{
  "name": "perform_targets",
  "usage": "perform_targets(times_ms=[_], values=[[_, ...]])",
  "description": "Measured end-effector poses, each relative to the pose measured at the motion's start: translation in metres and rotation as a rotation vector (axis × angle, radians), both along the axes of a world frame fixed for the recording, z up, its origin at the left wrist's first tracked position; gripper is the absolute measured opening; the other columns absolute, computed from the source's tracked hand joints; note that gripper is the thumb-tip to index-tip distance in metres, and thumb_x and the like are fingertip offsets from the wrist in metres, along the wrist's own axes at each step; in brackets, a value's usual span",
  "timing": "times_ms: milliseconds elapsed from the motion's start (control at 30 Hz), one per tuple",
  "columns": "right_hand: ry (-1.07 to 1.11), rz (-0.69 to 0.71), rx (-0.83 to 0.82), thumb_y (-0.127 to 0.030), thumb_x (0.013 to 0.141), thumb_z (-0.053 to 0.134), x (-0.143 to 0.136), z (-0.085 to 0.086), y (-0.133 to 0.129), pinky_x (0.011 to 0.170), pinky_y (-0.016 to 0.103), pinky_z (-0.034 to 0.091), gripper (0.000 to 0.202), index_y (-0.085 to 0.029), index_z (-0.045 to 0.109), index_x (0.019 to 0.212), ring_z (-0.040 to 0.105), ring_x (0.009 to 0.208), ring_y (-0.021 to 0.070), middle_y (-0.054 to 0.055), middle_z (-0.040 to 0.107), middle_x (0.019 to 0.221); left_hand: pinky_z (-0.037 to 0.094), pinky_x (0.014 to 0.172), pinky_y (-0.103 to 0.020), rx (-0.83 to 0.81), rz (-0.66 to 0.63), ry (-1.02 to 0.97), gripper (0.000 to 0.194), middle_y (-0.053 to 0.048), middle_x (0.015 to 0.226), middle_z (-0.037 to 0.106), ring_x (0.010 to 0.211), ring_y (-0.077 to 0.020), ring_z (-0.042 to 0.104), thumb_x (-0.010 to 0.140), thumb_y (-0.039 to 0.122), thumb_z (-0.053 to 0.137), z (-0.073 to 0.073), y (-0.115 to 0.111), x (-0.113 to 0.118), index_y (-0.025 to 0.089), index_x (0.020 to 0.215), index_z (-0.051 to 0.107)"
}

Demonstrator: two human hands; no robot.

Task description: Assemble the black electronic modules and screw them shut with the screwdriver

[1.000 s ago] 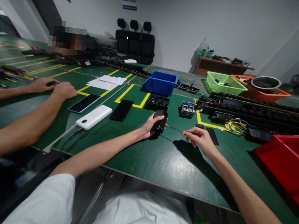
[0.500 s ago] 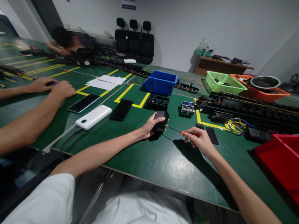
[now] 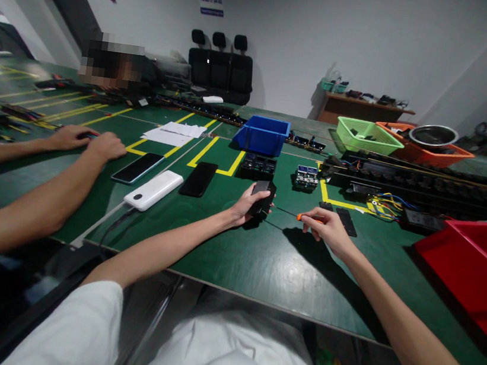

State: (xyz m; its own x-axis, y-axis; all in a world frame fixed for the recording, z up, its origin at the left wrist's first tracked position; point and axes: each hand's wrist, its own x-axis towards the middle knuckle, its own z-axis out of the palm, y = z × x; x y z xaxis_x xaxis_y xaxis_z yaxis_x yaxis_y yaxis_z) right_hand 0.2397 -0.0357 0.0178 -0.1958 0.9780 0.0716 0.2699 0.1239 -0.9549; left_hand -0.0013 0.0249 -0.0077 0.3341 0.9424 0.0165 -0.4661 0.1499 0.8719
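Observation:
My left hand point(image 3: 246, 203) is closed round a black box-shaped part point(image 3: 263, 199), held just above the green table. To its right, my right hand point(image 3: 324, 226) pinches the orange handle of a screwdriver point(image 3: 300, 217), whose thin shaft points left at the side of the part. Whether the tip touches the part cannot be made out. A flat black plate point(image 3: 346, 222) lies behind my right hand. Beyond my hands are a black module point(image 3: 257, 167) and a silver-and-black module point(image 3: 306, 178).
Left of me are a black phone point(image 3: 198, 179), a white power bank point(image 3: 153, 190) with a cable, another phone point(image 3: 138, 168) and a person's two forearms. A blue bin point(image 3: 262, 135) stands behind; a red bin point(image 3: 469, 272) is at right, near long black assemblies with wires.
Both of my hands, the black part and the screwdriver look almost unchanged. The whole view has shifted very slightly.

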Motion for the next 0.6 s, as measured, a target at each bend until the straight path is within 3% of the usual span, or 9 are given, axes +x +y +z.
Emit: perform_targets(times_ms=[300,433,600], values=[[-0.024,0.028,0.000,-0.050,0.078,0.068,0.0008,-0.0026,0.0010,0.038,0.021,0.031,0.037,-0.015,0.067,0.088,0.042,0.041,0.0067,0.003,0.065,0.063,0.054,0.057,-0.028,0.067,-0.046,0.053,0.050,-0.010,0.104,0.064,0.072,-0.0171,0.066,0.074,0.033,0.075,-0.0004,-0.0020,-0.0015,0.018,0.114,0.048],[-0.083,0.029,0.072,-0.052,0.076,0.069,0.0016,-0.0040,0.0002,0.041,0.023,0.039,0.039,-0.015,0.069,0.089,0.053,0.050,0.0122,0.005,0.067,0.067,0.054,0.057,-0.028,0.065,-0.051,0.066,0.052,-0.010,0.103,0.064,0.071,-0.0166,0.066,0.073,0.033,0.076,-0.0004,-0.0019,-0.0024,0.018,0.114,0.048],[-0.139,-0.006,0.264,-0.047,0.073,0.074,0.0008,-0.0066,0.0003,0.069,0.036,0.054,0.032,-0.016,0.072,0.082,0.065,0.079,0.0229,0.010,0.073,0.090,0.054,0.057,-0.028,0.026,-0.036,0.053,0.052,-0.011,0.103,0.065,0.072,-0.0175,0.066,0.073,0.032,0.076,0.0008,-0.0009,-0.0029,0.017,0.114,0.049]])
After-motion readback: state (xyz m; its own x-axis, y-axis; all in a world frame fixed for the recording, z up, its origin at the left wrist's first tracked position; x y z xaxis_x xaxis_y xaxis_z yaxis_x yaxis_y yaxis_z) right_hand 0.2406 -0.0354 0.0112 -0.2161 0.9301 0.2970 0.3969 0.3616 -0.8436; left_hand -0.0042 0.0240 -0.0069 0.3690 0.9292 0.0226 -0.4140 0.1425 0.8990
